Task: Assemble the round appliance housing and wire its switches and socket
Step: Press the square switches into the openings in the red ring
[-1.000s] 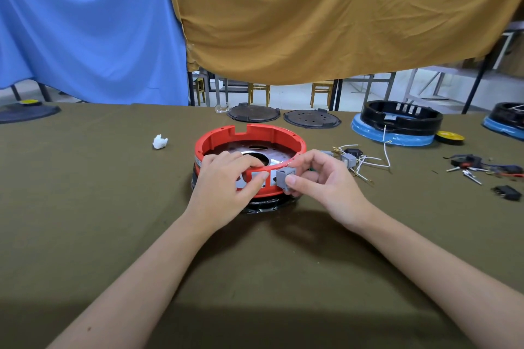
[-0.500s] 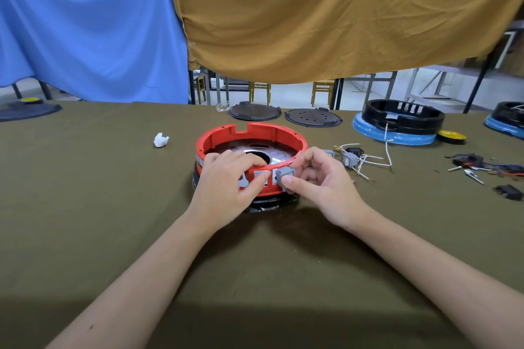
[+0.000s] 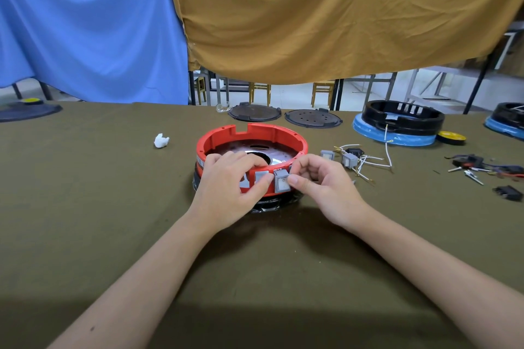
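A red round housing [image 3: 272, 133] sits on a black base in the middle of the table, a shiny metal plate inside it. My left hand [image 3: 229, 190] grips its near wall, fingers curled over the rim and thumb beside a grey switch [image 3: 261, 176] set in the wall. My right hand [image 3: 326, 187] pinches a second grey switch [image 3: 281, 181] against the wall, just right of the first. More grey switches with white wires [image 3: 350, 160] lie to the right of the housing.
Two dark round lids [image 3: 312, 117] lie behind the housing. A black ring on a blue base [image 3: 397, 127] and a yellow tape roll [image 3: 451, 137] stand at the right. Tools and a black part [image 3: 507, 193] lie far right; a white scrap [image 3: 161, 140] lies left.
My right hand has brought the grey switch in against the red wall and turned its face toward me. My left hand kept its grip on the rim.
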{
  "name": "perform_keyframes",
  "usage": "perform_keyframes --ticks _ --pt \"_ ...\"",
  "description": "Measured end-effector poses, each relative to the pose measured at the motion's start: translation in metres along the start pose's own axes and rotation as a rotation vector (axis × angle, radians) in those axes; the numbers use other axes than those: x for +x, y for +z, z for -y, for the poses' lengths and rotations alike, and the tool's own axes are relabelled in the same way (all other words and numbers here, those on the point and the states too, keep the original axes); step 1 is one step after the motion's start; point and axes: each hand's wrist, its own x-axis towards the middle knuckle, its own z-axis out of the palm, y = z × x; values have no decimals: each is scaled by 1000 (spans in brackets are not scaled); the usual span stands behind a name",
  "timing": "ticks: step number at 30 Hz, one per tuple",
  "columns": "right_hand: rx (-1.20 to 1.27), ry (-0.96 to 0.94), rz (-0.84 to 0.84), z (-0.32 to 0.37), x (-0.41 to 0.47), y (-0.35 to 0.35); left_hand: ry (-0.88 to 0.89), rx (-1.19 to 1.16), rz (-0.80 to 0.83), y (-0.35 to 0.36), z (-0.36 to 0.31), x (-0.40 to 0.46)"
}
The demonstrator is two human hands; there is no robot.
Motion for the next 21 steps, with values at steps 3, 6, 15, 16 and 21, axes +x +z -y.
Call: perform_keyframes --ticks 3,6,15,16,21 --pt "-17 4 -27 0 1 -1 4 -11 7 0 -1 -1" --pt "-37 7 -60 -1 1 -1 10 -7 12 1 -2 0" --pt "-97 -7 -83 -2 0 0 -19 -4 -1 4 -2 0" --pt "-106 -9 -89 -2 0 0 -22 -2 -1 4 -2 0" --pt "-121 -16 -98 -2 1 1 -44 6 -17 6 -4 2"
